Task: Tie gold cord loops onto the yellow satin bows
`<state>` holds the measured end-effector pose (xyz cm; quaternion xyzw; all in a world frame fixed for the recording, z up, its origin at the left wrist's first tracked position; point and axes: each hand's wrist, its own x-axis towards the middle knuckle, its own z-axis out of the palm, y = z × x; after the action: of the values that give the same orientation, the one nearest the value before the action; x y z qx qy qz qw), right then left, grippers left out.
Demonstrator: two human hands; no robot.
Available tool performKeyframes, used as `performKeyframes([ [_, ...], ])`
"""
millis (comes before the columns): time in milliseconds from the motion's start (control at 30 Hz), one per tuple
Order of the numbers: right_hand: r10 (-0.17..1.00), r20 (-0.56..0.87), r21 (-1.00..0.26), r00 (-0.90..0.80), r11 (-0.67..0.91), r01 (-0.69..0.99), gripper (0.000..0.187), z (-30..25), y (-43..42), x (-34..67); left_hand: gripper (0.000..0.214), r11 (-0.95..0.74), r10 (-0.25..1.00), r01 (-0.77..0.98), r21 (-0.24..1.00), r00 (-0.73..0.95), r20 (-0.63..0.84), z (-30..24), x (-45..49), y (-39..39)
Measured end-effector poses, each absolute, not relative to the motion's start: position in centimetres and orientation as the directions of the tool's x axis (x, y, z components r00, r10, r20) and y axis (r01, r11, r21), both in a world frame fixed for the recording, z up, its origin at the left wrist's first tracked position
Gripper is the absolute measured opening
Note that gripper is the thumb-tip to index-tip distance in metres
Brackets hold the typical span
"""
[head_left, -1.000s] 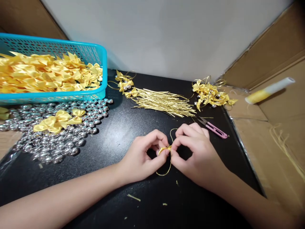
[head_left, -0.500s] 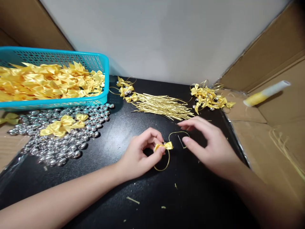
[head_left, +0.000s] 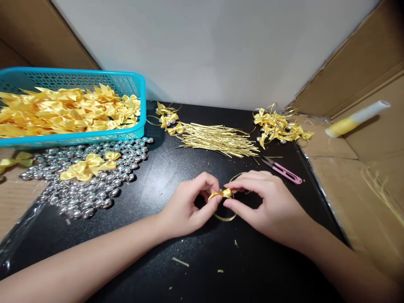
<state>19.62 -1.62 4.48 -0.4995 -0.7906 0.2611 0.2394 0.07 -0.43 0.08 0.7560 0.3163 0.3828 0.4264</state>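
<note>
My left hand (head_left: 192, 206) pinches a small yellow satin bow (head_left: 226, 193) between thumb and fingertips, low over the black table. A loop of gold cord (head_left: 225, 219) hangs below the bow, and more of the cord shows above it, partly behind the right fingers. Thumb and forefinger of my right hand (head_left: 268, 202) close in around the bow's right loop; its other fingers are curled and partly hidden. Just beyond that hand lie pink thread snips (head_left: 282, 170). A bundle of cut gold cords (head_left: 217, 141) rests behind both hands.
On the left stands a turquoise basket (head_left: 142, 105) full of yellow bows. Silver beads (head_left: 101, 195) spread in front of it, with a few bows on top. Finished-looking bow loops (head_left: 280, 126) lie at the back right. Cardboard (head_left: 353, 92) walls the right side.
My right hand has moved left to the bow, its fingers closing on it. The pink snips have come into sight behind it. My left hand keeps its pinch.
</note>
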Motion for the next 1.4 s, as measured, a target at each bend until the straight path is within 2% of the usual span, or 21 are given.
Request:
performKeyframes([
  [100,0.917,0.059,-0.574,-0.395,0.355,0.738,0.018,4.9,-1.9,19.3,0.012,-0.514,0.777,0.189,0.837,0.516,0.361,0.4,0.1,-0.5],
  [200,0.858,-0.048,-0.623,-0.511,0.374,0.687,0.027,4.9,-1.6,19.4,0.011,-0.450,0.784,0.156,0.879,0.542,0.305,0.5,0.1,-0.5],
  [233,0.835,-0.078,-0.676,-0.544,0.357,0.645,0.028,4.8,-1.3,19.6,0.010,-0.361,0.795,0.111,0.926,0.555,0.244,0.5,0.0,-0.5],
  [300,0.785,-0.126,-0.828,-0.607,0.254,0.500,0.030,4.2,-0.7,20.0,0.014,-0.080,0.798,-0.043,0.996,0.595,0.090,0.5,0.0,-0.3],
  [367,0.735,-0.151,-0.957,-0.661,0.058,0.283,0.032,3.3,-0.2,20.2,0.023,0.218,0.759,-0.217,0.951,0.651,-0.025,0.5,0.1,-0.2],
  [467,0.700,-0.139,-0.979,-0.700,-0.205,-0.011,0.038,1.7,-0.1,20.0,0.032,0.450,0.721,-0.354,0.820,0.686,-0.100,0.5,0.2,-0.2],
  [567,0.697,-0.100,-0.942,-0.710,-0.296,-0.158,0.039,0.8,-0.4,19.6,0.035,0.530,0.705,-0.400,0.748,0.698,-0.127,0.5,0.3,-0.2],
  [633,0.701,-0.106,-0.950,-0.706,-0.282,-0.138,0.038,0.9,-0.4,19.6,0.034,0.528,0.701,-0.387,0.756,0.701,-0.132,0.3,0.3,-0.1],
  [733,0.776,-0.182,-0.983,-0.603,-0.134,0.124,0.028,1.9,-0.4,19.8,0.028,0.423,0.765,-0.331,0.843,0.630,-0.136,0.0,0.2,0.2],
  [833,0.872,-0.202,-0.914,-0.445,-0.004,0.406,0.021,3.1,-0.5,19.8,0.022,0.282,0.833,-0.243,0.928,0.542,-0.111,0.0,0.1,0.3],
  [967,0.890,-0.135,-0.830,-0.435,0.138,0.540,0.029,3.7,-0.8,19.8,0.020,0.123,0.869,-0.130,0.984,0.492,-0.044,0.0,0.0,-0.1],
  [1067,0.828,-0.130,-0.833,-0.546,0.207,0.512,0.037,3.6,-0.4,20.3,0.017,0.100,0.855,-0.140,0.985,0.518,-0.013,-0.2,-0.2,-0.2],
  [1200,0.736,-0.209,-0.930,-0.643,0.053,0.363,0.038,3.1,0.5,21.2,0.020,0.153,0.842,-0.236,0.960,0.540,-0.001,-0.5,-0.3,0.0],
  [1300,0.722,-0.221,-0.960,-0.656,-0.041,0.278,0.038,2.6,1.0,21.5,0.023,0.186,0.848,-0.283,0.941,0.529,-0.009,-0.6,-0.2,0.1],
  [1400,0.724,-0.237,-0.961,-0.648,-0.075,0.268,0.039,2.3,1.0,21.5,0.025,0.193,0.860,-0.306,0.932,0.510,-0.011,-0.5,0.0,0.2],
])
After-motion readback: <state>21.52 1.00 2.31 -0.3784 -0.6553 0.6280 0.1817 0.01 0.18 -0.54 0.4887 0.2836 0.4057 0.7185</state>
